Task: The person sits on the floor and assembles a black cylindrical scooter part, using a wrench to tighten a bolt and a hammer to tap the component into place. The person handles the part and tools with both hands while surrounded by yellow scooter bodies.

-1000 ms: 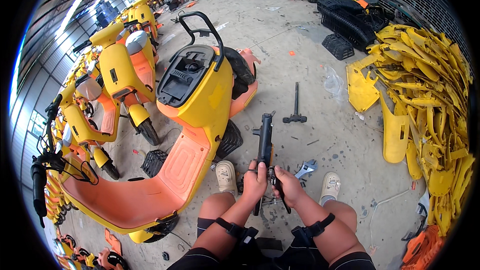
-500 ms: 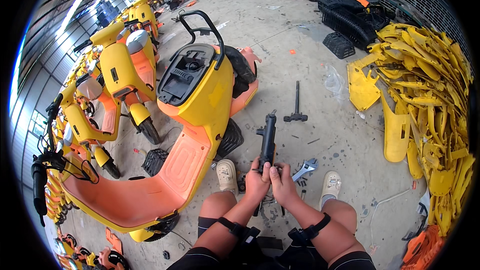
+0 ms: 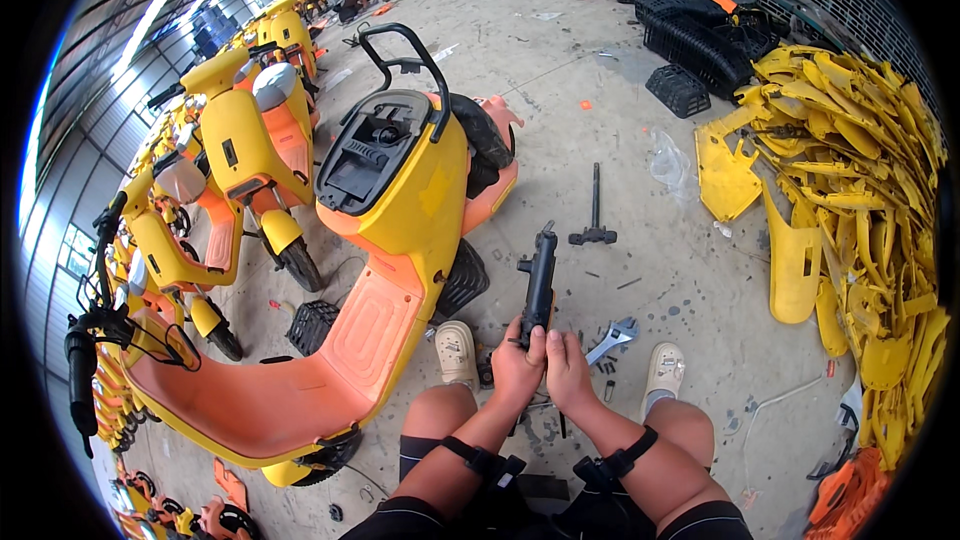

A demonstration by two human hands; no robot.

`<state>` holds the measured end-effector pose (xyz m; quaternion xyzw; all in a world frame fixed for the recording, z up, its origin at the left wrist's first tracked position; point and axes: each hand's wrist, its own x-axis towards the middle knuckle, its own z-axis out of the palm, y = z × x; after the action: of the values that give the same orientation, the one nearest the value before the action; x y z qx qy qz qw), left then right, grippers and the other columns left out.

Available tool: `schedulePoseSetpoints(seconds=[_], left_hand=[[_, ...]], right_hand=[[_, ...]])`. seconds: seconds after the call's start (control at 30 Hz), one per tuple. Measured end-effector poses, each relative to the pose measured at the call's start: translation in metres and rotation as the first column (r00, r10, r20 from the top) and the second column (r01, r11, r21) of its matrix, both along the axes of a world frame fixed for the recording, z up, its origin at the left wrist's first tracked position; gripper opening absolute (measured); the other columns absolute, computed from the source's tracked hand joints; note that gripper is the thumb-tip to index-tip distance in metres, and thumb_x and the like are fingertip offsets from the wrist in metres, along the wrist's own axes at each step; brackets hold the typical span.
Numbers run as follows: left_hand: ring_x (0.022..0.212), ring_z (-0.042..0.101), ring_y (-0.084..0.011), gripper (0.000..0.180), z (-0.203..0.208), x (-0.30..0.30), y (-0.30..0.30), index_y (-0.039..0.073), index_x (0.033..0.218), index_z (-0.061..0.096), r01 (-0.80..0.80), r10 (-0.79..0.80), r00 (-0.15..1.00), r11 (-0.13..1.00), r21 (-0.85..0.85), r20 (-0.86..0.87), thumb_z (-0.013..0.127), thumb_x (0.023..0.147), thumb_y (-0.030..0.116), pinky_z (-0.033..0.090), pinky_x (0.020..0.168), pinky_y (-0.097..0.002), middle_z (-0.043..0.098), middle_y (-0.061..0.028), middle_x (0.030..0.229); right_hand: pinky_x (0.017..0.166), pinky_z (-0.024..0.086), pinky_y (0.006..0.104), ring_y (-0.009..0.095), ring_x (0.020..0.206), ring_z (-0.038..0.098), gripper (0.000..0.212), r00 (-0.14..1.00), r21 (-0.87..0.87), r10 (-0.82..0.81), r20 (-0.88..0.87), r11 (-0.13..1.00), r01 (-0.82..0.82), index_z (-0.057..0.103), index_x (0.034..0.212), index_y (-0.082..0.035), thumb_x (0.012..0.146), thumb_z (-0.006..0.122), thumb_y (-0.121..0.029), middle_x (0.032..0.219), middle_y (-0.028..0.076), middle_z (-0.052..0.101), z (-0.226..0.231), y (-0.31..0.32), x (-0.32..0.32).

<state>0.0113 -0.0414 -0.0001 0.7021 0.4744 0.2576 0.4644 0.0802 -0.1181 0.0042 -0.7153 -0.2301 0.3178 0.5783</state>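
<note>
Left hand [image 3: 519, 366] grips a black tube [image 3: 541, 278] beside the scooter [image 3: 405, 225], right hand [image 3: 570, 370] hiding its hold; slackening risks a drop.

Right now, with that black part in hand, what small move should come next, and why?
I'd probably ease the right hand slightly aside while the left hand steadies the black part. The hands sit close together around its near end and hide it, so what is there can't be checked from this view.
</note>
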Motion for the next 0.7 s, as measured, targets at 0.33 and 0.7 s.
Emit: schedulePoseSetpoints(seconds=[0.33,0.7], left_hand=[[0.071,0.071,-0.0241,0.054,0.01,-0.003,0.002,0.0,0.126,0.06,-0.044,0.041,0.998,0.996,0.074,0.043,0.065,0.091,0.041,0.054,0.067,-0.035,0.07,-0.019,0.078],[0.075,0.07,-0.0185,0.055,-0.001,-0.01,0.008,-0.005,0.129,0.057,-0.007,0.005,1.0,0.99,0.143,0.015,0.064,0.093,0.036,0.054,0.067,-0.0328,0.071,-0.0171,0.081]], right_hand=[[0.079,0.047,0.0385,0.025,0.086,0.061,0.048,0.981,0.049,-0.011,-0.196,0.999,0.021,0.052,0.1,0.001,0.105,0.04,-0.045,0.089,0.017,0.062,-0.021,0.008,-0.009],[0.066,0.045,0.0334,0.017,0.071,0.055,0.044,0.956,0.111,0.042,-0.291,0.994,-0.01,0.048,0.092,-0.002,0.106,0.039,-0.043,0.076,0.008,0.056,-0.017,0.007,-0.01]])
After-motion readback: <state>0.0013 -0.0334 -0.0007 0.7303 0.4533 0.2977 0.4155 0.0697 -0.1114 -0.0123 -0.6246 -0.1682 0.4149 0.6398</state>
